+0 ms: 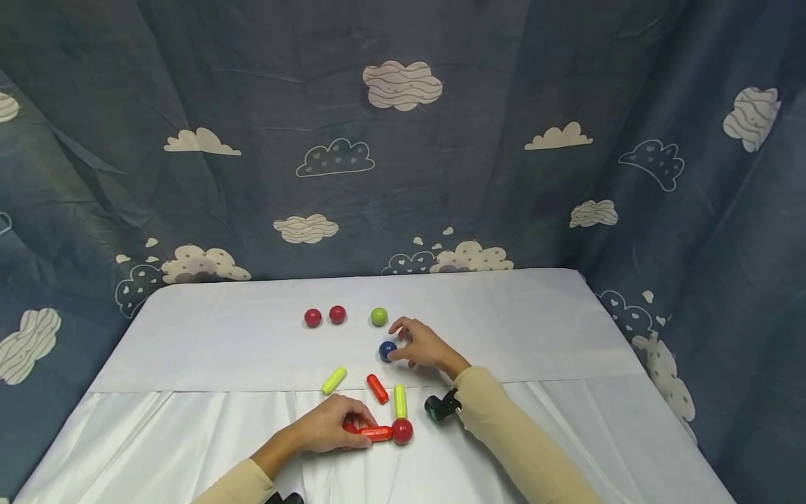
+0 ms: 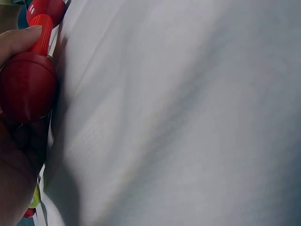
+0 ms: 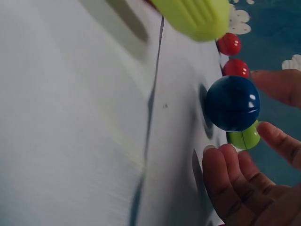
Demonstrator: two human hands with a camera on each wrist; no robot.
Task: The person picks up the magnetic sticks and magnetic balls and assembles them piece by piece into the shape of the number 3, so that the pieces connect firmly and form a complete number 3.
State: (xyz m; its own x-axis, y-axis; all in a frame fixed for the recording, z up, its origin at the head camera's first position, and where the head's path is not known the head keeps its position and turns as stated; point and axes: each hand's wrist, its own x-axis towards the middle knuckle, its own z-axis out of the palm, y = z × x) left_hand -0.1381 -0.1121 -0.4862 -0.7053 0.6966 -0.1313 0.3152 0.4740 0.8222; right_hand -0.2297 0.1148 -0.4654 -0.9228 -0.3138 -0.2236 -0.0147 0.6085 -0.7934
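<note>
In the head view my left hand [image 1: 334, 424] grips a red stick [image 1: 376, 434] at the front of the table. One red ball [image 2: 29, 87] is at the stick's near end, by my palm; another red ball [image 1: 402, 431] is at the other end. A yellow-green stick [image 1: 400, 402] runs away from that second ball. Farther back, my right hand [image 1: 428, 346] is spread beside a blue ball [image 1: 387, 351]. In the right wrist view its thumb and forefinger stand either side of the blue ball [image 3: 233, 103]; whether they touch it I cannot tell.
A loose red stick [image 1: 377, 388] and a yellow-green stick [image 1: 334, 380] lie mid-table. Behind them sit two red balls [image 1: 313, 318] and a green ball [image 1: 378, 316]. A dark cloud-patterned curtain [image 1: 478, 189] hangs behind the white-covered table [image 1: 535, 315].
</note>
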